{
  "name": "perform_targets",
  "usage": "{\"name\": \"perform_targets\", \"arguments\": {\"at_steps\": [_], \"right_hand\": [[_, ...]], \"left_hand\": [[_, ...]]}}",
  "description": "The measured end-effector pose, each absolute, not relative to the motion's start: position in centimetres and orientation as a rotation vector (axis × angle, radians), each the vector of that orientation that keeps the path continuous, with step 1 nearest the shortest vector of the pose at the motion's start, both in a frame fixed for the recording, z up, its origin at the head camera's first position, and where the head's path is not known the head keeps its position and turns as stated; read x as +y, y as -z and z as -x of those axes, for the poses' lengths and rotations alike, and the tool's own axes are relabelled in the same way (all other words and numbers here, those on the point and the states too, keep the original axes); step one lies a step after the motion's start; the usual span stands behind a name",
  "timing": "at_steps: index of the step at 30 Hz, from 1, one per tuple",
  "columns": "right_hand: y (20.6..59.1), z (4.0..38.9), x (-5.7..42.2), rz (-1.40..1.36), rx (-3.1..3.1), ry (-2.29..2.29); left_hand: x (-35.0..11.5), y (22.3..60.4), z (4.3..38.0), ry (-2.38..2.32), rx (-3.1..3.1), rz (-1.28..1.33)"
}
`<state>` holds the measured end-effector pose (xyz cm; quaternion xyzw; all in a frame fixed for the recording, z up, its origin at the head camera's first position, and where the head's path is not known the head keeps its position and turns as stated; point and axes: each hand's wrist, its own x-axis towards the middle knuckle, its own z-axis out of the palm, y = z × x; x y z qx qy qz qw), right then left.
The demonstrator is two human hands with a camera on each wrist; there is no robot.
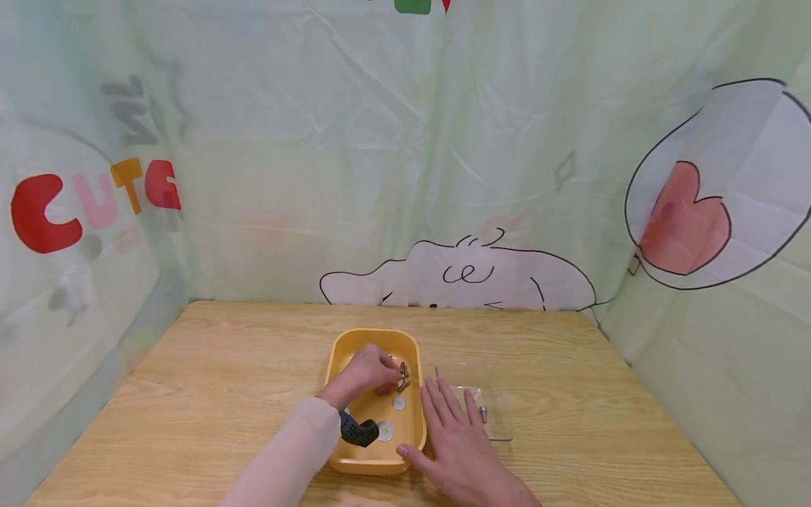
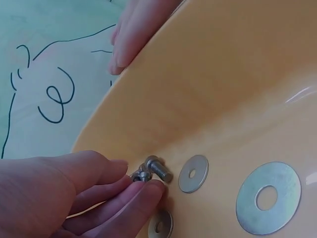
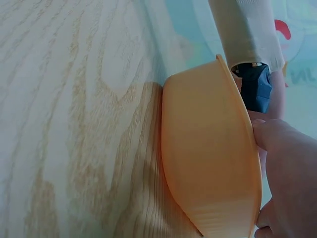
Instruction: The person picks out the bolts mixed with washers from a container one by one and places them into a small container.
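Note:
My left hand (image 1: 370,370) reaches into the yellow tray (image 1: 374,466). Its thumb and fingertips pinch at a small metal bolt (image 2: 143,176) in a little cluster, partly hidden by the fingers. Another bolt (image 2: 159,169) lies against the cluster, its threaded end showing. Flat round washers, one small (image 2: 193,173) and one large (image 2: 268,198), are on the tray floor beside the fingers. My right hand (image 1: 457,447) rests along the tray's right side, fingers straight, thumb at the rim. In the right wrist view, that hand touches the rim of the tray (image 3: 213,148).
Right of the tray lies a clear plastic piece (image 1: 500,429), partly covered by the right hand, with a single bolt (image 1: 483,414) on it. A black wrist device (image 1: 359,431) hangs over the tray. Printed cloth (image 1: 285,176) stands behind the wooden table (image 1: 209,380).

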<state>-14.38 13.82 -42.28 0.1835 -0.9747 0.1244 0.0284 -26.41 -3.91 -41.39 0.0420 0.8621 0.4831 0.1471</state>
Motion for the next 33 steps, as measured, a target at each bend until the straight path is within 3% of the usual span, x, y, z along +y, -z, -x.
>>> {"name": "perform_targets", "arguments": {"at_steps": [33], "right_hand": [[42.5,14.6,13.6,-0.541,-3.067,-0.43]], "left_hand": [[-1.9,41.2,26.1,-1.404,2.433,-0.159]]}}
